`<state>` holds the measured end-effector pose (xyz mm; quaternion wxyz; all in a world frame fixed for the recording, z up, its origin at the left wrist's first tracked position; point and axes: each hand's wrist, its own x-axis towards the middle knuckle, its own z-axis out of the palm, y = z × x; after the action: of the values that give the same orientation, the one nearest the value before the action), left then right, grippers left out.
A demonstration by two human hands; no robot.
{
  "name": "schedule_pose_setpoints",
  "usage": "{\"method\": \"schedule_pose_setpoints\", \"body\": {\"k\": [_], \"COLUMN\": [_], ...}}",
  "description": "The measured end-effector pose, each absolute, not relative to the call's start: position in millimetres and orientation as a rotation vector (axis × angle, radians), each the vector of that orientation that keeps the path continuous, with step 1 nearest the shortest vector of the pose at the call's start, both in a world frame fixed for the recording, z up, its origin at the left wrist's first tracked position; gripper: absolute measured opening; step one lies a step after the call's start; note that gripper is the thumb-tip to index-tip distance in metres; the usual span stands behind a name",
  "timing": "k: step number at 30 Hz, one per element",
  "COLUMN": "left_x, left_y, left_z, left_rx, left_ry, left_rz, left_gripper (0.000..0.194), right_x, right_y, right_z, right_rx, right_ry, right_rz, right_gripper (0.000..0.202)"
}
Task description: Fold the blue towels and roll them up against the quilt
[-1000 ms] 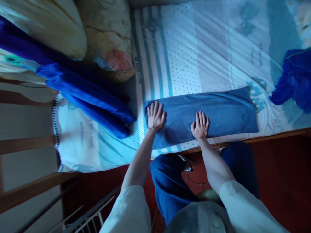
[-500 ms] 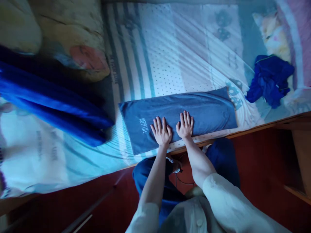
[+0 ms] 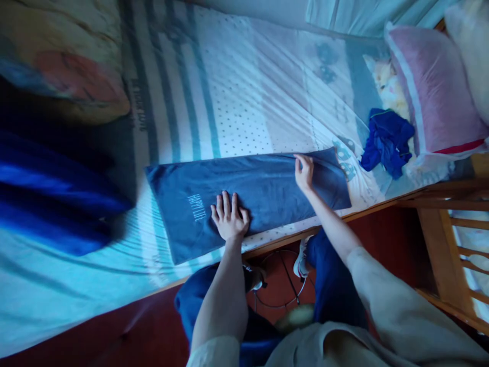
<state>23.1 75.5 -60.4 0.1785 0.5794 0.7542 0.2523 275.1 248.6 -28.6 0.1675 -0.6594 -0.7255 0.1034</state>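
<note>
A dark blue-grey towel (image 3: 267, 196) with white lettering near its left end lies spread along the front edge of the bed. Flat on it, just right of the lettering, rests my left hand (image 3: 231, 216), its fingers spread. My right hand (image 3: 304, 172) is at the towel's far edge, right of the middle, with thumb and index finger pinched together at the fabric. Some creases run along the towel near its right end.
On the bed (image 3: 237, 112), a crumpled blue garment (image 3: 388, 142) lies to the right beside a pink pillow (image 3: 439, 86). Blue cloth (image 3: 53, 193) and a patterned cushion (image 3: 72, 66) are at left. A wooden ladder frame (image 3: 439, 244) stands at right.
The view has shifted right. My right hand has moved away from my left, to the towel's far edge, and its spread fingers have closed into a pinch. My left hand stays flat on the towel.
</note>
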Motion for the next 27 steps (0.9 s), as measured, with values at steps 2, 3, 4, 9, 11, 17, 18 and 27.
{"method": "schedule_pose_setpoints", "body": {"k": [2,3,4,9,11,17,18,27], "left_x": [23.0,23.2,23.6,26.5,26.9,26.3,26.3,26.3], "left_y": [76.1,76.5,77.0,78.6,78.8,78.3,78.3,78.7], "left_z": [-60.0,-59.6,-59.0,-56.3,-55.3,-54.2,-54.2,-55.3], "left_rx": [1.633,1.63,1.624,1.593,1.601,1.641,1.643,1.59], "left_ry": [2.13,2.131,2.135,2.167,2.175,2.194,2.196,2.154], "left_rz": [0.719,0.725,0.733,0.771,0.777,0.78,0.782,0.808], "left_gripper": [0.068,0.068,0.067,0.064,0.063,0.061,0.061,0.063], "right_x": [302.1,312.2,319.7,328.3,325.4,321.3,318.5,216.0], "right_y": [295.8,314.2,328.3,352.7,355.6,373.3,373.0,244.2], "right_z": [-20.4,-16.5,-13.1,-4.6,-3.0,3.0,3.4,-12.5], "right_rx": [-1.848,-1.819,-1.782,-1.623,-1.623,-1.805,-1.832,-1.635], "right_ry": [-2.239,-2.354,-2.46,-2.664,-2.68,-2.669,-2.638,-2.539], "right_rz": [0.33,0.382,0.439,0.699,0.806,0.891,0.805,0.47], "right_gripper": [0.041,0.038,0.034,0.025,0.025,0.031,0.033,0.052]}}
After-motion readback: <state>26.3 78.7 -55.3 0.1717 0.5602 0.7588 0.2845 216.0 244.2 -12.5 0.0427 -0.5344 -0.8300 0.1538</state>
